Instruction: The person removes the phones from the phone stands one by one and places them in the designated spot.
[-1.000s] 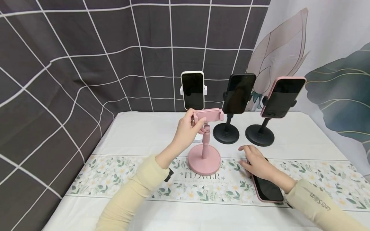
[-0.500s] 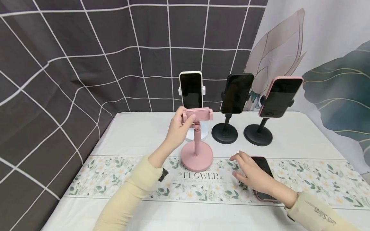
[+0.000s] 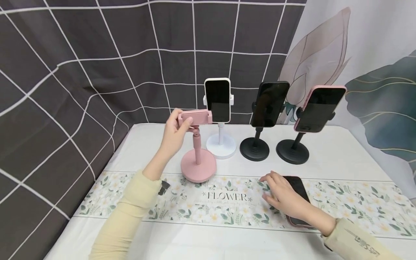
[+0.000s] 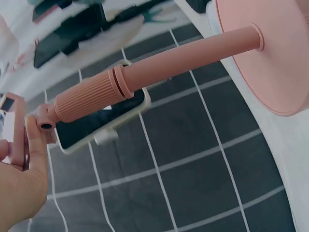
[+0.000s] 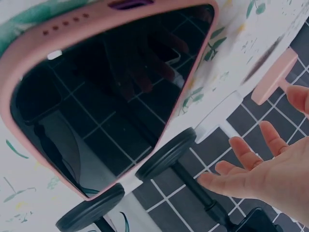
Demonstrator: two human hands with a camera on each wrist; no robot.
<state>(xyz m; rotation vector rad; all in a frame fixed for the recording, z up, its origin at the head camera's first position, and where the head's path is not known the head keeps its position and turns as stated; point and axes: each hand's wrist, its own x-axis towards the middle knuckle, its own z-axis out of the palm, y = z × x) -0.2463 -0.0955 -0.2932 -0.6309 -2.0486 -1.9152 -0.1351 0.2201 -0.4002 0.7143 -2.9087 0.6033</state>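
My left hand (image 3: 174, 133) grips the clamp head of a pink phone stand (image 3: 197, 150), thumb across its front and fingers behind. The left wrist view shows the stand's ribbed collar (image 4: 87, 96), pole and round base (image 4: 280, 53). No phone sits in its clamp. My right hand (image 3: 282, 193) hovers with fingers spread over the left side of a phone in a pink case (image 3: 297, 187), which lies screen up on the floral cloth band. In the right wrist view the fingers of the right hand (image 5: 270, 169) hold nothing, and the phone (image 5: 111, 101) fills the upper left.
Behind stand a white phone stand (image 3: 221, 146) with a phone (image 3: 218, 101), a black stand (image 3: 255, 149) with a black phone (image 3: 270, 104), and another black stand (image 3: 293, 151) with a pink-cased phone (image 3: 320, 109). A dark grid curtain (image 3: 130, 72) hangs at the back and left.
My left hand has moved the pink stand left and back, uncovering the white stand's base. My right hand has come off the lying phone and shifted slightly left of it.
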